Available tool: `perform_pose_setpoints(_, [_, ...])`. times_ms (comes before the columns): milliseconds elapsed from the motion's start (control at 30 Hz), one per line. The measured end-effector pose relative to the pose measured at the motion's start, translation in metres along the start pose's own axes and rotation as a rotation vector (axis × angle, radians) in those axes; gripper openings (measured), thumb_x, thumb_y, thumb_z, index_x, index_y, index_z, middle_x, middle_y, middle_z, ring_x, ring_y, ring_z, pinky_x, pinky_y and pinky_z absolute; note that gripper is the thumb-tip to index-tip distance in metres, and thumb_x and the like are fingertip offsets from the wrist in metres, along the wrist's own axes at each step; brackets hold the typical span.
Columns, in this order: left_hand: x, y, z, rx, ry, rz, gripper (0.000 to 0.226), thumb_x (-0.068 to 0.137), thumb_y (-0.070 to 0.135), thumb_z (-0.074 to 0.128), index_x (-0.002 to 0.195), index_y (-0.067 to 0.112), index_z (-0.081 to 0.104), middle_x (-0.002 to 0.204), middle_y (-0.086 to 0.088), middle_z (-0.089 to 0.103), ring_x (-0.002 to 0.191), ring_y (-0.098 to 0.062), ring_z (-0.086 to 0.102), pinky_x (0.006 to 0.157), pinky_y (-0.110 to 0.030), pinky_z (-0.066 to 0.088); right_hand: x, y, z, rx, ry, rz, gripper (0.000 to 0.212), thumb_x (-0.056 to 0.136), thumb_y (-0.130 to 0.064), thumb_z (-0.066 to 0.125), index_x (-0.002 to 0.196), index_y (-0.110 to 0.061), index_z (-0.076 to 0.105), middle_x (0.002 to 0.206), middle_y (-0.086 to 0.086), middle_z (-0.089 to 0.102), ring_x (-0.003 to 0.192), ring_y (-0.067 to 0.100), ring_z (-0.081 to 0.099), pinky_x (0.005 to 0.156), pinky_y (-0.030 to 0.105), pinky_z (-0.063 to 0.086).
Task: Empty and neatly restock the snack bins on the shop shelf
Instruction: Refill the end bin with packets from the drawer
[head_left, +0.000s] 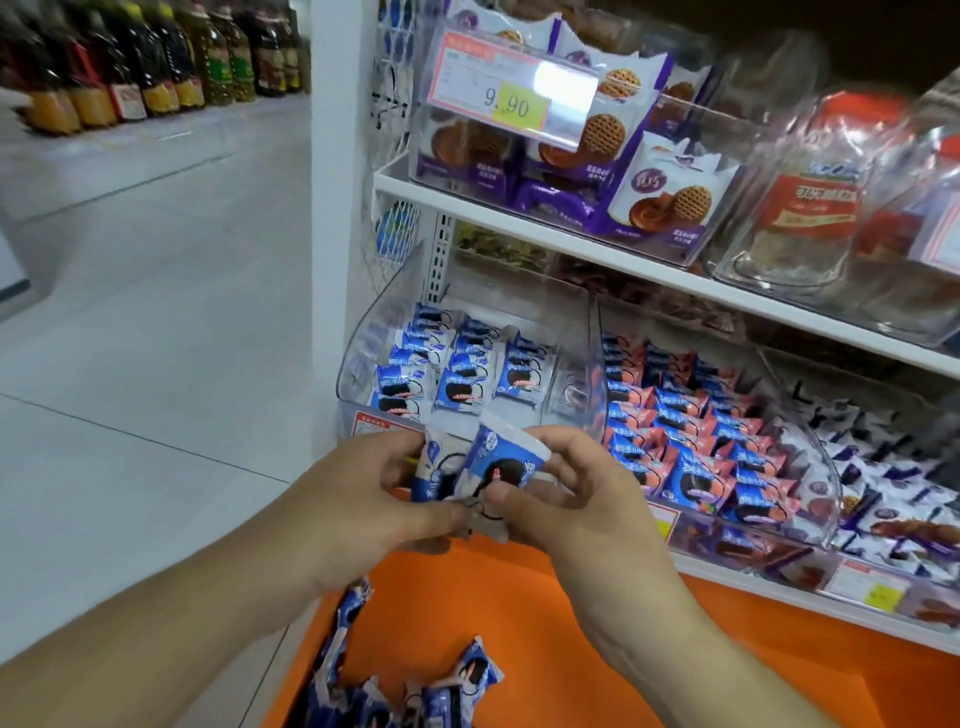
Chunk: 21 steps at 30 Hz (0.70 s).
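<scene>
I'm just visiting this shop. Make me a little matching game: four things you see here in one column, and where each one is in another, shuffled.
Things:
1. price tag
2. oil bottles
3. pink-and-blue packets
4. two blue-and-white packets

Places:
A. far aisle, upper left
B. pinched between both hands
C. front of the upper bin
D. bin right of the blue-and-white rows

Pairs: 1-C, 2-A, 3-D, 4-B

A pale grey tiled floor stretches off to the left of the grip. A white square pillar rises above it. Far up-left stands a row of dark and yellow bottled oils. Directly below lies an orange flat surface.
</scene>
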<state>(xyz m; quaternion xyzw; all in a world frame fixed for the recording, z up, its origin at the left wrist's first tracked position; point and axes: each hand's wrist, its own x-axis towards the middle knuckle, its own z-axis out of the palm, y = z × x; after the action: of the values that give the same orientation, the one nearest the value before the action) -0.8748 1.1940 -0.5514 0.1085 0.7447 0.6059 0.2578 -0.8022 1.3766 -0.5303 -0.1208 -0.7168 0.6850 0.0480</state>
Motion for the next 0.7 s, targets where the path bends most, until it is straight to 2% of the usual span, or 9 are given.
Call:
perform_pose_setpoints(100, [0.008, -0.012, -0.025, 0.299, 0.093, 0.073, 0.044, 0.089, 0.028, 0.080, 0.128, 0.042, 0.066, 0.117, 0.017, 0.072, 0.097, -0.006, 0.073, 0.084, -0.027, 0.062, 0.026, -0.006, 0.000, -0.119, 0.119, -0.062, 0.034, 0.086, -0.007, 0.084, 0.107, -0.031, 0.071, 0.079, 0.003, 0.053, 0.070, 0.024, 0.056, 0.062, 0.026, 0.051])
perform_pose_setpoints(167, [0.013, -0.017, -0.038, 0.389, 0.153, 0.078, 0.047, 0.091, 0.034, 0.078, 0.132, 0.047, 0.061, 0.119, 0.021, 0.069, 0.098, -0.004, 0.071, 0.089, -0.032, 0.060, 0.059, -0.012, -0.001, -0.278, 0.157, -0.106, 0.039, 0.086, -0.010, 0.084, 0.113, -0.034, 0.070, 0.088, 0.011, 0.056, 0.076, 0.024, 0.062, 0.056, 0.022, 0.050])
perform_pose_setpoints(267, [0.017, -0.018, -0.048, 0.430, 0.179, 0.091, 0.051, 0.090, 0.034, 0.079, 0.135, 0.047, 0.059, 0.115, 0.024, 0.066, 0.094, -0.002, 0.069, 0.085, -0.024, 0.058, 0.117, -0.010, 0.009, -0.552, 0.113, -0.147, 0.050, 0.082, -0.010, 0.087, 0.120, -0.033, 0.064, 0.089, 0.003, 0.064, 0.073, 0.012, 0.061, 0.068, 0.026, 0.057])
perform_pose_setpoints(333, [0.020, -0.018, -0.052, 0.475, 0.192, 0.101, 0.053, 0.089, 0.034, 0.079, 0.135, 0.047, 0.057, 0.113, 0.029, 0.060, 0.094, 0.004, 0.063, 0.076, -0.010, 0.049, 0.149, -0.001, 0.016, -0.754, 0.073, -0.139, 0.046, 0.078, -0.012, 0.089, 0.113, -0.026, 0.062, 0.088, -0.002, 0.067, 0.074, 0.011, 0.062, 0.069, 0.026, 0.053])
perform_pose_setpoints(433, [0.025, -0.019, -0.058, 0.478, 0.195, 0.099, 0.049, 0.089, 0.035, 0.080, 0.127, 0.051, 0.054, 0.111, 0.030, 0.055, 0.092, 0.010, 0.056, 0.071, -0.006, 0.042, 0.182, 0.018, 0.022, -1.092, -0.058, -0.172, 0.032, 0.076, -0.014, 0.090, 0.094, -0.023, 0.065, 0.086, -0.006, 0.068, 0.079, 0.016, 0.064, 0.068, 0.029, 0.052])
perform_pose_setpoints(500, [0.027, -0.022, -0.062, 0.444, 0.199, 0.095, 0.046, 0.088, 0.036, 0.080, 0.122, 0.052, 0.055, 0.112, 0.029, 0.059, 0.093, 0.007, 0.059, 0.076, -0.011, 0.048, 0.195, 0.029, 0.023, -1.208, -0.100, -0.195, 0.029, 0.075, -0.016, 0.089, 0.087, -0.025, 0.065, 0.084, -0.009, 0.067, 0.081, 0.017, 0.064, 0.072, 0.033, 0.056])
perform_pose_setpoints(567, [0.028, -0.025, -0.065, 0.401, 0.207, 0.082, 0.042, 0.087, 0.033, 0.082, 0.119, 0.049, 0.060, 0.111, 0.026, 0.062, 0.093, 0.001, 0.066, 0.084, -0.023, 0.058, 0.203, 0.035, 0.024, -1.262, -0.100, -0.258, 0.027, 0.074, -0.015, 0.086, 0.086, -0.027, 0.064, 0.084, -0.011, 0.065, 0.082, 0.016, 0.063, 0.076, 0.036, 0.056])
perform_pose_setpoints(633, [0.029, -0.027, -0.067, 0.370, 0.208, 0.063, 0.041, 0.085, 0.031, 0.083, 0.119, 0.045, 0.063, 0.111, 0.023, 0.065, 0.091, -0.003, 0.069, 0.087, -0.031, 0.060, 0.206, 0.038, 0.024, -1.286, -0.115, -0.348, 0.027, 0.073, -0.013, 0.083, 0.088, -0.027, 0.066, 0.088, -0.012, 0.058, 0.085, 0.015, 0.056, 0.077, 0.035, 0.052])
perform_pose_setpoints(700, [0.030, -0.028, -0.067, 0.356, 0.211, 0.057, 0.042, 0.084, 0.031, 0.084, 0.119, 0.044, 0.065, 0.112, 0.023, 0.066, 0.091, -0.003, 0.070, 0.086, -0.033, 0.061, 0.207, 0.040, 0.023, -1.289, -0.126, -0.404, 0.027, 0.073, -0.012, 0.083, 0.093, -0.024, 0.069, 0.092, -0.010, 0.052, 0.088, 0.015, 0.053, 0.077, 0.033, 0.047])
